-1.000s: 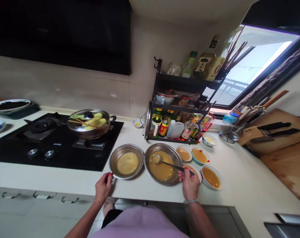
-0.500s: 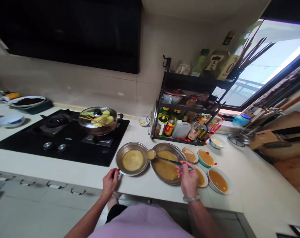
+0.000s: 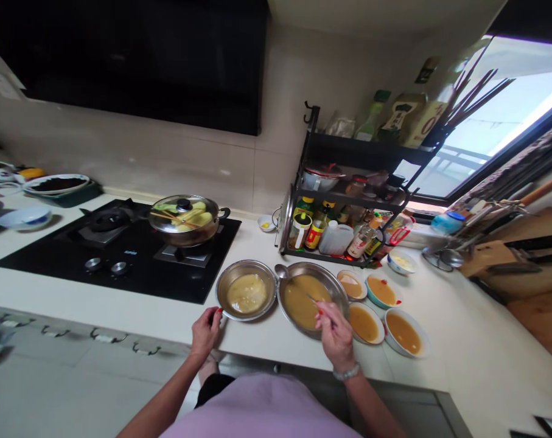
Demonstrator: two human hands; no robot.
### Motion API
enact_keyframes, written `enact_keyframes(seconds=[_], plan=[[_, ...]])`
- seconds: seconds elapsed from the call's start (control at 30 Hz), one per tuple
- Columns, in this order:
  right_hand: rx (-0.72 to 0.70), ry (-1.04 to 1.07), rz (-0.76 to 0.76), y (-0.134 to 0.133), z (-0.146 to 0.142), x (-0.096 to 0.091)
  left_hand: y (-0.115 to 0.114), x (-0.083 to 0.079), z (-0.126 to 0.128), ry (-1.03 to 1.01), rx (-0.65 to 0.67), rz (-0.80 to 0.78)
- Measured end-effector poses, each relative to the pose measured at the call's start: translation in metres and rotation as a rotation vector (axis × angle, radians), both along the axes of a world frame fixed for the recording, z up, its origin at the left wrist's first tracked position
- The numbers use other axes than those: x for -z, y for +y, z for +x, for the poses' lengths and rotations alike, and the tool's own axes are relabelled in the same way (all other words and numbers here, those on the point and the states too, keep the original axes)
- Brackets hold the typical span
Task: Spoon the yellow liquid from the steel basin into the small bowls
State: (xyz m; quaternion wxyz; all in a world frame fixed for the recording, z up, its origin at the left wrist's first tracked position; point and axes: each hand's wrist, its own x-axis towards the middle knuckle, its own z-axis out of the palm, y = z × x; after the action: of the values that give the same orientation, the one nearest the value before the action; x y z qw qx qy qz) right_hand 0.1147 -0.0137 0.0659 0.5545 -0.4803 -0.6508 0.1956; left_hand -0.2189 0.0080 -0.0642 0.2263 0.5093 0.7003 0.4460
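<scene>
Two metal bowls of cloudy tan liquid stand side by side: the smaller left bowl [image 3: 221, 286] and the larger right bowl [image 3: 344, 286]. My left hand [image 3: 207, 331] pinches the near left rim of the smaller one. My right hand [image 3: 336, 334], over the larger bowl's near right side, is closed round the handle of a ladle [image 3: 282, 271]. The ladle's cup is tipped where the two rims meet, and its handle is partly blurred. Ripples or bubbles show on the smaller bowl's liquid. Close to my right hand is a white bowl of brown liquid [image 3: 364, 322].
More filled bowls, such as a large white one [image 3: 403, 331], stand to the right. A black rack [image 3: 321, 261] with bottles stands behind. On the black stove [image 3: 166, 286] at left sits a lidded pan [image 3: 184, 228] with green-yellow pieces inside. Knives [image 3: 535, 243] are at far right.
My right hand has moved left and turned. The ladle's cup, level and holding liquid before, is now tipped. The smaller bowl's surface is disturbed. My left hand stays at the rim.
</scene>
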Motion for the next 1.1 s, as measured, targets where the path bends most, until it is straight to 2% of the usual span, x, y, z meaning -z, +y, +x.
enact_keyframes(seconds=[0.17,0.33,0.47,0.53,0.83,1.1], plan=[[0.298,0.062,-0.115,0.0,0.029,0.013,0.0,-0.001,0.0,0.021,-0.005,-0.002],[0.345,0.33,-0.276,-0.002,0.029,0.028,0.0,-0.001,0.0,0.018,-0.004,0.006],[0.441,0.594,-0.342,0.003,0.027,0.029,0.0,0.001,-0.001,0.011,0.007,-0.003],[0.45,0.643,-0.348,0.006,0.029,0.027,0.0,0.001,-0.001,0.015,0.005,-0.012],[0.454,0.627,-0.33,0.007,0.035,0.019,0.001,0.0,0.0,0.01,-0.008,-0.006],[0.419,0.709,-0.301,0.011,0.026,-0.004,0.0,-0.004,0.002,0.003,-0.014,0.002]])
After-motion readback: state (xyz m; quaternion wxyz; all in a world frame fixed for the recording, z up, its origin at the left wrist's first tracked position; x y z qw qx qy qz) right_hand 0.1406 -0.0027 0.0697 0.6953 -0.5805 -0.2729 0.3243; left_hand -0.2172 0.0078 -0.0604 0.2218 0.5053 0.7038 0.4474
